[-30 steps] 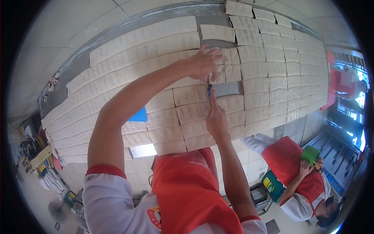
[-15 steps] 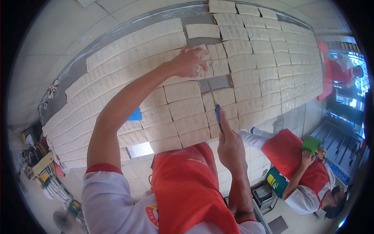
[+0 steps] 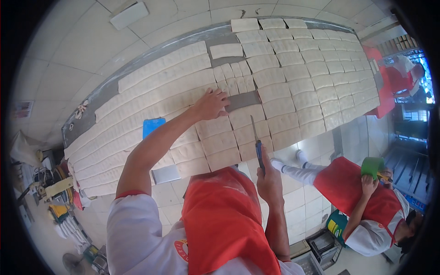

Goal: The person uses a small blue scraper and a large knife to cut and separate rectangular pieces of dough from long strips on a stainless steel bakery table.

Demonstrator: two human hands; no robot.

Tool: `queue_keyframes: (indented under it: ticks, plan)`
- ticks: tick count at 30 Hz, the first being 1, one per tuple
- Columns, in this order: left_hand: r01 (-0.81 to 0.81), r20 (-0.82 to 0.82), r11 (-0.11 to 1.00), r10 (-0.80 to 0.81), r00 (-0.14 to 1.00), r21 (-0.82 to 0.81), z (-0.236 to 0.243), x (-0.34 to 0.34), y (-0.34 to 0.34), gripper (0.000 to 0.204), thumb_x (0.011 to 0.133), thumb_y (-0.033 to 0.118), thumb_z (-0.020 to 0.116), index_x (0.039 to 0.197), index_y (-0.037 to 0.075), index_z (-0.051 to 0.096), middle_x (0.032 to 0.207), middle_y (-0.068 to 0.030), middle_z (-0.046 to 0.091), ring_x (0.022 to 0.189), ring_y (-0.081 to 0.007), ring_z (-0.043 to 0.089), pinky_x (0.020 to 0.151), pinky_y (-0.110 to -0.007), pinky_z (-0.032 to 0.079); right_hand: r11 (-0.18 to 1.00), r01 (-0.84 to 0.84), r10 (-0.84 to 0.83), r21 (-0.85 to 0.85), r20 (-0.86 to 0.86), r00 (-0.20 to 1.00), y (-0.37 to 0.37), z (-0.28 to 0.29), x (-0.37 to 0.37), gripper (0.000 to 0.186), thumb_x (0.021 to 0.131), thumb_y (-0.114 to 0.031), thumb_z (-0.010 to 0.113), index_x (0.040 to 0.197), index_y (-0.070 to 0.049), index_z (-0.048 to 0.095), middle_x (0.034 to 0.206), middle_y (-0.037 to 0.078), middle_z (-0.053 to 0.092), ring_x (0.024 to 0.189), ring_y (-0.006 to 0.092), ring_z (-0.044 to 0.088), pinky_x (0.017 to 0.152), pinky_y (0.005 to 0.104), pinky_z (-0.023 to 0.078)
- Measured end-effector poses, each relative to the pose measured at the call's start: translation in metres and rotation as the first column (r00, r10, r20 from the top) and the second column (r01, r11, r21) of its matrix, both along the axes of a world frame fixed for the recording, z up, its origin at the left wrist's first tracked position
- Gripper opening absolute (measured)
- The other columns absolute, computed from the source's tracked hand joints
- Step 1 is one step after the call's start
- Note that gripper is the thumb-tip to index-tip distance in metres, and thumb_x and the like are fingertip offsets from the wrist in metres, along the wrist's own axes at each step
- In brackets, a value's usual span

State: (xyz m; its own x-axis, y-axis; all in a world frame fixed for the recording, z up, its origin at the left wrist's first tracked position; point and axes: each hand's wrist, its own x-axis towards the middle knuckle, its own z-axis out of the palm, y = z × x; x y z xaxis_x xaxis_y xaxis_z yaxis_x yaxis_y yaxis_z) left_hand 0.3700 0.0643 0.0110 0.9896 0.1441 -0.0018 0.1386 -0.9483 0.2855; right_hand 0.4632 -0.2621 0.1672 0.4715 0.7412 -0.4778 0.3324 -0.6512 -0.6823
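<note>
Grip, right hand [image 3: 269,178]: fingers closed round the blue handle of a knife [image 3: 256,142], blade pointing up toward the dough; the hand is held off the near edge of the worktop [image 3: 215,33], below the slab.

Grip, left hand [image 3: 211,104]: fingers spread and pressed flat on the dough [image 3: 151,89], nothing pinched, just left of a bare grey gap [image 3: 243,101] in the sheet.

Dough: a pale sheet laid across the steel worktop. Right of the left hand it is already cut into rows of rectangular pieces [image 3: 316,78]; left of that hand, long uncut strips are seen. A patch of small narrow pieces lies just above the left hand.

Blue scraper [image 3: 153,127]: left of the left forearm, on the dough's near edge.

Second person [image 3: 366,201]: red apron, lower right of the knife, well apart from it, a green object held.

Handling note (judgement): the strip is best held steady by the flat hand, fingers kept clear of the cut line; the blade is best set square to the strip, in line with the neighbouring cuts, and pressed straight down so that pieces match in width.

Change from half a second ago: the knife tip was then on the dough near the gap; it is now drawn back toward the body. The left hand is lower on the sheet than before.
</note>
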Motion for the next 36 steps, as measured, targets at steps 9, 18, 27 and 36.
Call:
queue_keyframes:
  ticks: [9, 18, 27, 36]
  plan:
    - [-0.219, -0.208, 0.951, 0.174, 0.963, -0.218, 0.027, -0.026, 0.032, 0.042, 0.089, 0.004, 0.066, 0.129, 0.017, 0.066, 0.137, -0.0032, 0.061, 0.133, -0.0259, 0.050, 0.105, -0.046, 0.047, 0.983, -0.002, -0.005, 0.184, 0.037, 0.999, -0.064, -0.022, 0.009, 0.076, 0.096, 0.003, 0.054, 0.165, -0.019, 0.028, 0.099, 0.028, 0.069, 0.082, 0.0454, 0.064, 0.081, 0.0422, 0.052]
    - [0.228, -0.494, 0.929, -0.059, 0.868, 0.291, 0.025, 0.023, 0.005, 0.025, 0.084, 0.010, 0.070, 0.109, 0.015, 0.072, 0.135, -0.0054, 0.060, 0.132, -0.0254, 0.051, 0.099, -0.047, 0.049, 0.989, -0.046, 0.030, 0.141, 0.113, 0.993, -0.112, -0.023, 0.023, 0.077, 0.094, 0.005, 0.054, 0.164, -0.018, 0.030, 0.107, 0.029, 0.069, 0.090, 0.0477, 0.067, 0.084, 0.0445, 0.053]
    - [0.000, -0.382, 0.963, -0.108, 0.918, -0.271, 0.027, 0.114, 0.014, 0.024, 0.074, 0.010, 0.075, 0.098, 0.012, 0.073, 0.093, -0.0130, 0.072, 0.091, -0.0318, 0.070, 0.077, -0.044, 0.055, 0.955, 0.289, -0.293, 0.069, 0.071, 0.953, -0.141, -0.023, 0.011, 0.080, 0.093, 0.005, 0.055, 0.165, -0.019, 0.029, 0.098, 0.026, 0.070, 0.080, 0.0404, 0.068, 0.081, 0.0420, 0.053]
    - [-0.141, -0.193, 0.884, 0.058, 0.979, -0.446, -0.026, 0.140, 0.028, 0.034, 0.077, 0.010, 0.075, 0.110, 0.010, 0.073, 0.104, -0.0141, 0.073, 0.103, -0.0337, 0.069, 0.087, -0.044, 0.055, 0.959, 0.257, -0.264, 0.123, 0.043, 0.964, -0.119, -0.017, 0.006, 0.080, 0.092, 0.005, 0.055, 0.164, -0.019, 0.029, 0.146, 0.025, 0.057, 0.111, 0.0455, 0.068, 0.093, 0.0438, 0.054]
